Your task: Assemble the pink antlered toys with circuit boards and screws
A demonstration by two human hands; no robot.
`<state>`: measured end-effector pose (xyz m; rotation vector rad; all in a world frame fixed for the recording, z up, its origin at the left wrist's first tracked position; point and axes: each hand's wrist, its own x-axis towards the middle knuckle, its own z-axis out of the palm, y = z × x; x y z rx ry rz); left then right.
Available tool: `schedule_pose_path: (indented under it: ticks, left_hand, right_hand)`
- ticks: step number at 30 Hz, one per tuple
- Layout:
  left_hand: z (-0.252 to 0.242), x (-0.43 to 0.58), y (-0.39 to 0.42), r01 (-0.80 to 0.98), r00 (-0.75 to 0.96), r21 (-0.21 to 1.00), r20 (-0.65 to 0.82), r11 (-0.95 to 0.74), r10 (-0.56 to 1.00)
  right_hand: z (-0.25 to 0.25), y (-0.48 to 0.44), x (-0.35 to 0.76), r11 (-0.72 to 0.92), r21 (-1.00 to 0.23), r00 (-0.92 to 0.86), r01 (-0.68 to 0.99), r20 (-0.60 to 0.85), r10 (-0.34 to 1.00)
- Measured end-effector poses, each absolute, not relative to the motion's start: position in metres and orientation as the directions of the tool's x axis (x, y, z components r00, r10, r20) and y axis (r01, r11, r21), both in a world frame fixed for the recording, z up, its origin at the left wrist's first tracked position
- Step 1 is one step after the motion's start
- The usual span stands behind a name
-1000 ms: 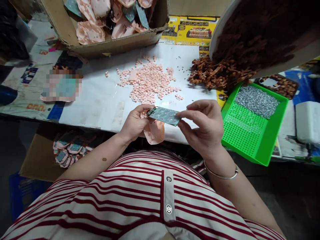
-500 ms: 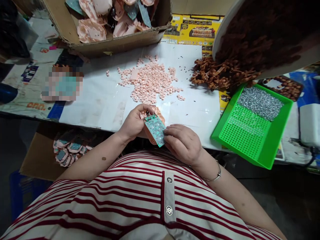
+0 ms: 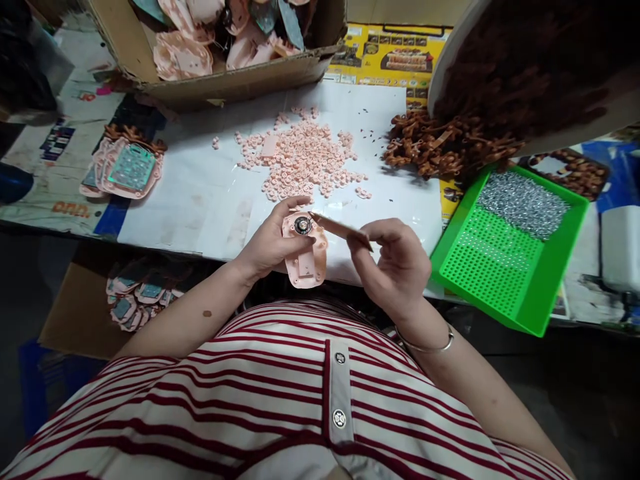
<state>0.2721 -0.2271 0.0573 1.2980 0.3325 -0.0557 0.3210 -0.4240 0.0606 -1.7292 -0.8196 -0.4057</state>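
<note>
One long bench (image 3: 200, 193), topped with smooth white sheeting, stretches in front of me, and a scuffed cardboard box (image 3: 240, 83) of curved pink plastic pieces stands at its far side. To the right is a green plastic tray (image 3: 493, 263) with a perforated floor, shiny metal bits (image 3: 523, 203) heaped at its far end. Knobbly brown parts (image 3: 430, 150) lie tangled near it, and a loose heap of little pink rings (image 3: 300, 163) covers the middle

The person's left hand (image 3: 265, 247) is clamped on a rounded, hollow pink shell (image 3: 306, 265) at the bench's near edge, thumb across the open inner face. The shell's long axis runs almost straight toward the body, its broad end nearest. The right hand (image 3: 397, 263) pinches a thin, flat circuit board (image 3: 337, 227) between thumb and fingers; it is tipped nearly edge-on, its length slanting from the shell toward that hand. Half a second ago its green face lay over the shell; now it is lifted, baring a round black disc (image 3: 303, 225) at the shell's far end
</note>
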Motion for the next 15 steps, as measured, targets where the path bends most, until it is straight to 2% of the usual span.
schedule_pose_path:
  ticks: [3, 5, 9, 12, 15]
  left_hand:
    - [0.054, 0.271, -0.226, 0.217, 0.955, 0.937, -0.262, 0.273, 0.139]
    - [0.051, 0.271, -0.226, 0.197, 0.960, 0.944, -0.241, 0.264, 0.144]
    - [0.051, 0.271, -0.224, 0.200, 0.959, 0.933, -0.248, 0.298, 0.134]
    - [0.056, 0.273, -0.221, 0.225, 0.946, 0.881, -0.300, 0.417, 0.122]
    - [0.061, 0.276, -0.219, 0.241, 0.922, 0.812, -0.362, 0.531, 0.136]
  right_hand:
    - [0.065, -0.419, 0.326, -0.141, -0.756, 0.764, 0.640, 0.604, 0.225]
    - [0.068, -0.419, 0.327, -0.154, -0.753, 0.764, 0.639, 0.599, 0.242]
    - [0.074, -0.426, 0.328, -0.157, -0.761, 0.759, 0.630, 0.559, 0.333]
    - [0.081, -0.436, 0.330, -0.121, -0.747, 0.725, 0.654, 0.573, 0.382]
    - [0.088, -0.448, 0.333, -0.073, -0.664, 0.582, 0.744, 0.590, 0.560]
